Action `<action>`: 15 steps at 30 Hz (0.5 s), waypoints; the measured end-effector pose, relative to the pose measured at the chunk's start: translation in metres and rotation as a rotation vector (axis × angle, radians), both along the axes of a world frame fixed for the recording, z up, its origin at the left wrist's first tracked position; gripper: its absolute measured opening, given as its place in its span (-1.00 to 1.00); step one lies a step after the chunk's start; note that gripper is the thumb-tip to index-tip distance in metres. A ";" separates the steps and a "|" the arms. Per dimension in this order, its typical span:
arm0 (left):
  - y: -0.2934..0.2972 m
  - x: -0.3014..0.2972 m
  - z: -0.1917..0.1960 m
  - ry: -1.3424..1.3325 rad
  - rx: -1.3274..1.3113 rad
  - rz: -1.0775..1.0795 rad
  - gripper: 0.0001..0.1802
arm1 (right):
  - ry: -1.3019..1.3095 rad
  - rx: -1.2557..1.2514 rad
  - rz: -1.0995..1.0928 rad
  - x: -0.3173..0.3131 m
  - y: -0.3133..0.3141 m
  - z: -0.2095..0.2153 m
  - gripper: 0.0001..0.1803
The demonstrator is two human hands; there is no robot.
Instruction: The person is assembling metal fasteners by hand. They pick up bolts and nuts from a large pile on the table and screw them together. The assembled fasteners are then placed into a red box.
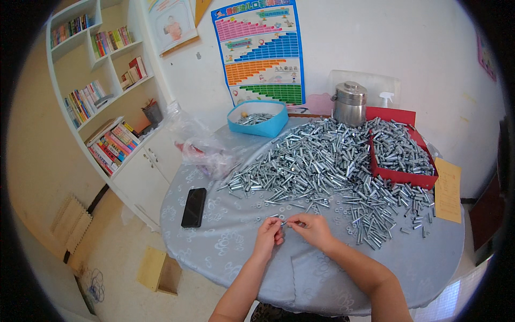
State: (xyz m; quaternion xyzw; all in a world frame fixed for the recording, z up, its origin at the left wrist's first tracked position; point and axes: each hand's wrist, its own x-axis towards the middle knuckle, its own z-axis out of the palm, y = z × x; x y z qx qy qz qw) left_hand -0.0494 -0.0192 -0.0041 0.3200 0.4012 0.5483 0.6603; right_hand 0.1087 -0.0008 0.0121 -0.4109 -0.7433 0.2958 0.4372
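table point(225, 244) in gray cloth holds a big heap of shiny metal tubes point(311, 155), and on the near side of the heap the left hand point(270, 235) and right hand point(311, 229) have their fingertips pinched nearly closed on a small metal piece point(284, 223) between them. i can't tell if the right fingertips have a second bit. the piece looks light, hard and stiff, maybe slippery but tough, so pinch its sides near the ends.
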 end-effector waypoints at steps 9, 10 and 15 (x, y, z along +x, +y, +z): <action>-0.001 0.002 0.003 -0.047 0.049 -0.088 -0.89 | 0.325 -0.295 0.109 0.001 0.003 -0.005 -0.81; -0.001 0.002 0.003 -0.032 0.050 -0.092 -0.89 | 0.243 -0.277 0.107 0.003 0.004 -0.003 -0.80; -0.002 0.005 0.002 0.002 0.049 -0.087 -0.88 | 0.082 -0.043 0.125 0.005 0.000 0.008 -0.82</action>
